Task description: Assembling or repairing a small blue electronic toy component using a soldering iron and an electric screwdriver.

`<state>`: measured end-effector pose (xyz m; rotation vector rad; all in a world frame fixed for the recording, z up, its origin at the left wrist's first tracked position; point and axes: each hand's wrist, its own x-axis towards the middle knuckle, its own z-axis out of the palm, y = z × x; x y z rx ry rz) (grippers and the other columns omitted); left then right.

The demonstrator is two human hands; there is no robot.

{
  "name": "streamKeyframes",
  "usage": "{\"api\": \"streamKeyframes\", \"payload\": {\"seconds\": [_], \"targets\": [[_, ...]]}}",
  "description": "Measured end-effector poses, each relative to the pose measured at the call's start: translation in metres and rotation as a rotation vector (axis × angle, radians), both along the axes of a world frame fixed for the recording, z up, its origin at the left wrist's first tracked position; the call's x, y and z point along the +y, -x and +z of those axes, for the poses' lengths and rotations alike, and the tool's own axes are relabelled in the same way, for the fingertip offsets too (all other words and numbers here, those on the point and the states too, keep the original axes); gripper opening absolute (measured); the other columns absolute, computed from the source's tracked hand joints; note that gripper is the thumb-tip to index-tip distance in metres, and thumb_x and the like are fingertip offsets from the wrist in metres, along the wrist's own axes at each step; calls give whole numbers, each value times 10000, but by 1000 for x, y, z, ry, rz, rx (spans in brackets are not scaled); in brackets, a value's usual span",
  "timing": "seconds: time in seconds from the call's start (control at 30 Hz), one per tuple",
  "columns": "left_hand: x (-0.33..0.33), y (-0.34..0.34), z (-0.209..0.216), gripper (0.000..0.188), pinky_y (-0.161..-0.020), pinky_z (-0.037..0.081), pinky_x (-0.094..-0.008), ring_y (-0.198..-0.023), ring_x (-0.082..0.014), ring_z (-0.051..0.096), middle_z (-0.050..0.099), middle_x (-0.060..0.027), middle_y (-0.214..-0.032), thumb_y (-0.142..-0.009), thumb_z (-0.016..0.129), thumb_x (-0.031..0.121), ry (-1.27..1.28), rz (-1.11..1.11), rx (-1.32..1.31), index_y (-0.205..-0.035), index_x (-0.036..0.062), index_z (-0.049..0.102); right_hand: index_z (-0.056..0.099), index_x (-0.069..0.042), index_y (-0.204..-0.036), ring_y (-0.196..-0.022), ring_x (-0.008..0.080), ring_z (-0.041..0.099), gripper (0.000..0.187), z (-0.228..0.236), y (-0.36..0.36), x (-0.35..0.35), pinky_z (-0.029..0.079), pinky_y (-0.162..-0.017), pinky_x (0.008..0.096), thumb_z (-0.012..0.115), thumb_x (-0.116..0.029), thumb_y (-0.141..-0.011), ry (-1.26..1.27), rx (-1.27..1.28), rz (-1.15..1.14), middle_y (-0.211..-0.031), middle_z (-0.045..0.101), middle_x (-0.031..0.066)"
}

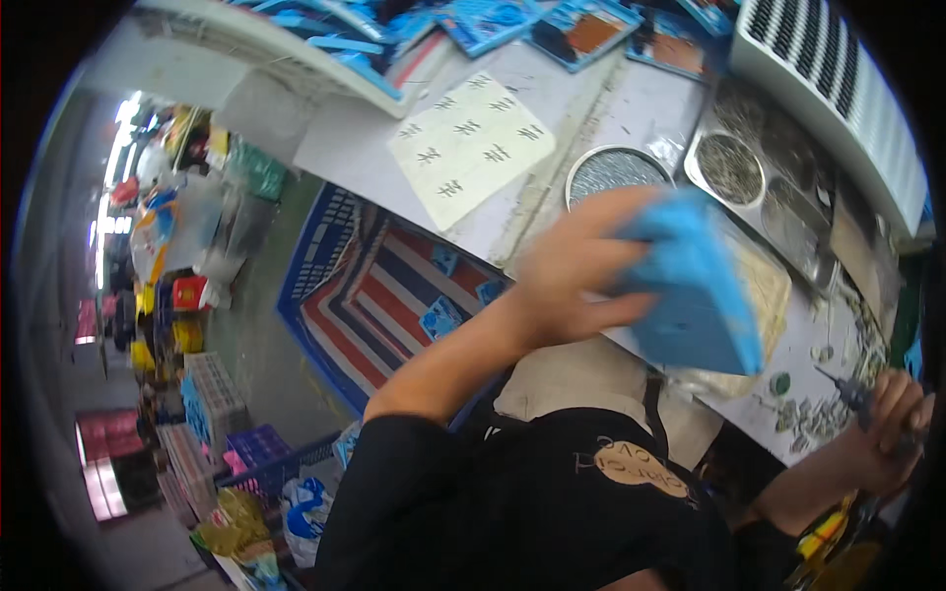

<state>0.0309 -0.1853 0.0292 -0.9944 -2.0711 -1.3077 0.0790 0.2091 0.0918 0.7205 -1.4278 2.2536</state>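
The white worktable [631, 108] occupies the upper and right sectors. The blue plastic crate [304, 258], with a red, white and dark striped lining, lies at 9 o'clock of the view centre.

The left forearm [453, 360] extends from a black sleeve [399, 478] toward 2 o'clock. The right forearm [813, 488], at 4 o'clock, also points toward 2 o'clock.

The blue, flat-sided, box-like casing [695, 320] is at 3 o'clock, tilted and motion-blurred, in front of the worktable. The left hand [581, 266] grips its 9 o'clock side: fingers curl over the upper part, thumb opposes below, the gap between them filled by the casing. Exact fingertip contact is blurred.

The right hand [892, 424], near the rim of the view, has its fingers wrapped closely around a dark, slender-tipped hand tool [855, 394]. The tip points toward 10 o'clock.

A round metal dish [616, 169] of small grey parts sits at 1 o'clock of the left hand. Small pale-green pieces [813, 422] lie at 9 o'clock of the right hand.
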Motion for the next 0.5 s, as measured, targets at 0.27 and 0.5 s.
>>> {"api": "streamKeyframes", "payload": {"seconds": [0.27,0.5], "targets": [[-227,-307,-308,345,-873,513,-390,-940,-254,641,675,-140,-987,-905,716,297,-424,1563,-1202,-1045,-6,628,517,-73,-1121,-623,77,416,216,-14,32,6,346,-652,245,601,-245,-1021,-87,-282,124,-726,463,-24],[-242,-211,-314,706,-1191,313,-472,-1324,-462,487,511,-285,-1402,-860,744,323,323,1606,-978,-1415,-41,506,441,46,-1435,-1084,195,563,522,3,43,-12,459,-919,309,613,-215,-1017,-497,-236,-373,-1154,563,172]]}}
